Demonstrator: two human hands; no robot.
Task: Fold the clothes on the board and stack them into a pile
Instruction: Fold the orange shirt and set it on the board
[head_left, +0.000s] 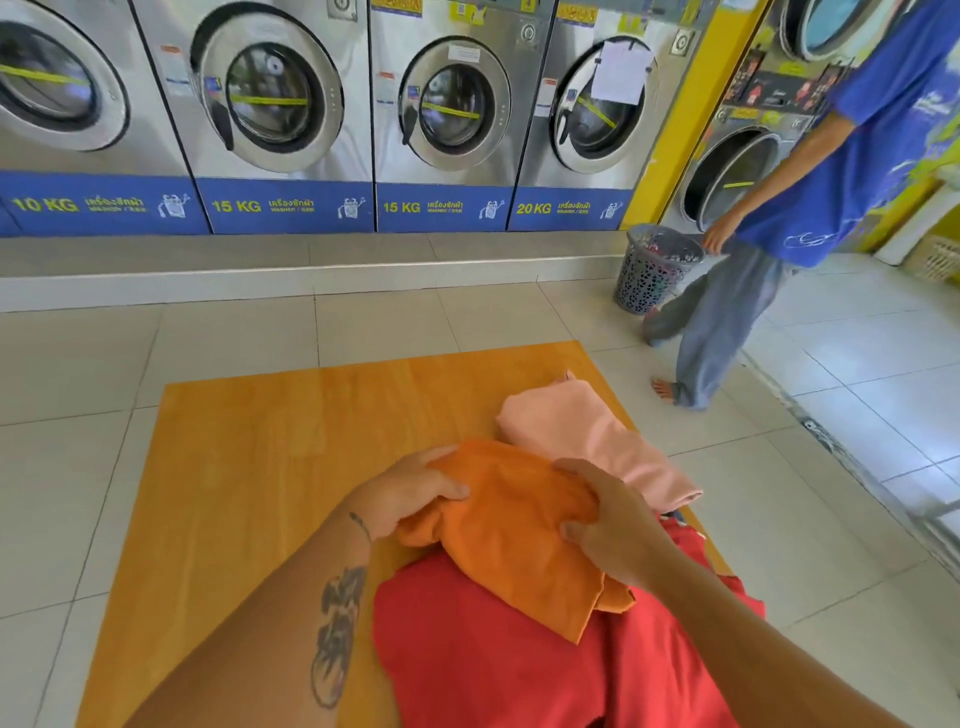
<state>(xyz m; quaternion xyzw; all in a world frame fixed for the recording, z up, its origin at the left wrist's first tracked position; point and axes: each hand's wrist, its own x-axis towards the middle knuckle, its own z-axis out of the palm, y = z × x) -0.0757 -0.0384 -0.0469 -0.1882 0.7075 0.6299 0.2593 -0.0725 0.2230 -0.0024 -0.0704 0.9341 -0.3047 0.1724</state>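
Note:
An orange garment (511, 530) lies bunched on the wooden board (260, 457), partly over a red garment (493, 660) at the near edge. My left hand (415, 491) grips the orange cloth at its left edge. At the cloth's right side, my right hand (610, 525) pinches a fold of it. A pale pink garment (587, 436) lies crumpled just beyond, toward the board's right edge.
The board lies on a white tiled floor. A row of front-loading washing machines (270, 104) lines the far wall. At the right, a person in a blue shirt (857, 156) stands next to a grey laundry basket (654, 270) with clothes in it.

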